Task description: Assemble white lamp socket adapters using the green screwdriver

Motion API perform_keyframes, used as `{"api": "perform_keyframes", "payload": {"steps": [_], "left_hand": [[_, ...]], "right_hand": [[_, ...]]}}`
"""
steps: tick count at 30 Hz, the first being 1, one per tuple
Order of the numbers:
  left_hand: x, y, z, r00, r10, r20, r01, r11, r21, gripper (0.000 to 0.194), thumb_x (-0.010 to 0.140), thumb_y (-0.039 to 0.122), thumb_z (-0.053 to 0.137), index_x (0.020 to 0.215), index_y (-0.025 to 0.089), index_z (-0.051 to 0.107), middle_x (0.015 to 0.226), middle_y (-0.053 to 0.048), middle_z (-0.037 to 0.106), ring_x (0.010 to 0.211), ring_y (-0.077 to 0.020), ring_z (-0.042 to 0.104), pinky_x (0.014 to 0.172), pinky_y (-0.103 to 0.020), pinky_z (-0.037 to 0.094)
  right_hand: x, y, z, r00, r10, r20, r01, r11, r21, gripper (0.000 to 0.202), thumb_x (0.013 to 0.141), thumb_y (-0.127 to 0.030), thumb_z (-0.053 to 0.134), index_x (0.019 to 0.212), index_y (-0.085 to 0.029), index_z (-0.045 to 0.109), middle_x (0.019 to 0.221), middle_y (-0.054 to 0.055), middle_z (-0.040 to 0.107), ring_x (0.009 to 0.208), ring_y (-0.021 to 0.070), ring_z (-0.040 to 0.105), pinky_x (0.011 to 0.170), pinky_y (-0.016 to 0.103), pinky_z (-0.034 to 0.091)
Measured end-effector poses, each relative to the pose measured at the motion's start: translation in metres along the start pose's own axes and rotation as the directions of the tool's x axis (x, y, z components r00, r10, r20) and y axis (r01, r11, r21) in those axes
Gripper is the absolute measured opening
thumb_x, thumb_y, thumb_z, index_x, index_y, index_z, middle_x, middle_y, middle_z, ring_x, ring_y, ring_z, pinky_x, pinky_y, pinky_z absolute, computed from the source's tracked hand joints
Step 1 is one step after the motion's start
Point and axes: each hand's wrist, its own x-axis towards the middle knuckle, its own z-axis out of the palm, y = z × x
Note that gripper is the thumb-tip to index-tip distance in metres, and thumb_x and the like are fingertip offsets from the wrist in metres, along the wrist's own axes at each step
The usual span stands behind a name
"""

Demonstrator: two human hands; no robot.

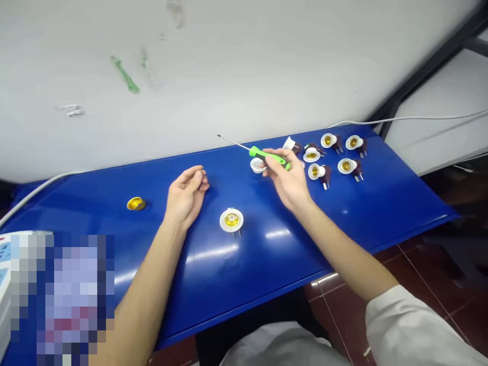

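My right hand (285, 175) is closed around the green and black handle of a screwdriver (270, 156), its thin metal shaft pointing up and to the left. My left hand (188, 193) has its fingers curled, thumb pressed on the fingertips; whatever may be between them is too small to make out. Between my hands, nearer to me, a white lamp socket (232, 220) with a gold inside and plug pins lies on the blue table. Left of my left hand sits a loose gold threaded shell (136, 204). A white round part (258, 165) is partly hidden behind my right hand.
Several white lamp sockets with brown plugs (348, 166) stand at the right of the blue table (206, 300). White cables (404, 118) run along the wall. A white power strip (15, 264) and a blurred-out object (74, 295) lie at the left.
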Motion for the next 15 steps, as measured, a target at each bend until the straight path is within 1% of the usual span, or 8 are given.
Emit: {"api": "perform_keyframes", "payload": {"steps": [2,4,7,10,12,15], "left_hand": [[0.004,0.003,-0.002,1.0,0.007,-0.029,-0.007,1.0,0.006,0.051,0.046,0.042,0.112,0.083,0.025,0.083,0.086,0.0,0.072,0.073,-0.0083,0.059,0.061,-0.019,0.048],[0.008,0.005,-0.006,0.998,0.016,-0.06,-0.015,1.0,0.017,0.048,0.049,0.042,0.111,0.083,0.027,0.082,0.087,0.0,0.072,0.074,-0.0087,0.06,0.061,-0.019,0.049],[0.013,0.005,-0.013,0.994,0.039,-0.099,-0.034,0.998,0.044,0.036,0.062,0.04,0.107,0.083,0.027,0.08,0.089,0.0,0.072,0.074,-0.009,0.06,0.061,-0.019,0.049],[0.016,0.004,-0.018,0.991,0.055,-0.12,-0.045,0.995,0.084,0.026,0.072,0.037,0.101,0.085,0.028,0.081,0.089,0.0,0.073,0.074,-0.0094,0.06,0.06,-0.02,0.049],[0.015,0.003,-0.019,0.99,0.063,-0.123,-0.051,0.994,0.1,0.022,0.075,0.034,0.1,0.088,0.028,0.082,0.089,0.0,0.073,0.073,-0.0092,0.06,0.059,-0.02,0.049],[0.01,0.005,-0.017,0.99,0.079,-0.119,-0.07,0.994,0.08,0.019,0.079,0.028,0.097,0.092,0.026,0.084,0.093,-0.002,0.074,0.076,-0.0081,0.062,0.061,-0.017,0.05]], "right_hand": [[-0.006,0.012,0.008,0.997,0.062,0.044,-0.062,0.998,0.006,0.06,0.069,-0.048,0.092,0.106,-0.021,0.054,0.125,0.006,0.069,0.089,0.0113,0.072,0.072,0.025,0.059],[-0.012,0.022,0.012,0.987,0.12,0.104,-0.121,0.993,0.008,0.059,0.07,-0.048,0.091,0.108,-0.02,0.056,0.121,0.007,0.07,0.093,0.0142,0.074,0.075,0.027,0.062],[-0.015,0.031,0.011,0.967,0.19,0.169,-0.195,0.981,0.013,0.06,0.073,-0.049,0.089,0.116,-0.02,0.058,0.122,0.008,0.07,0.098,0.0157,0.075,0.078,0.028,0.064],[-0.012,0.037,0.008,0.956,0.226,0.186,-0.232,0.973,0.012,0.06,0.073,-0.047,0.088,0.117,-0.021,0.057,0.125,0.008,0.068,0.098,0.0144,0.074,0.078,0.027,0.063],[-0.01,0.038,0.007,0.952,0.236,0.196,-0.242,0.97,0.01,0.058,0.074,-0.046,0.088,0.116,-0.021,0.057,0.124,0.007,0.068,0.099,0.014,0.074,0.077,0.026,0.063],[-0.013,0.036,0.01,0.946,0.24,0.217,-0.247,0.969,0.005,0.054,0.076,-0.043,0.087,0.116,-0.021,0.058,0.121,0.006,0.067,0.097,0.0139,0.074,0.074,0.025,0.062]]}}
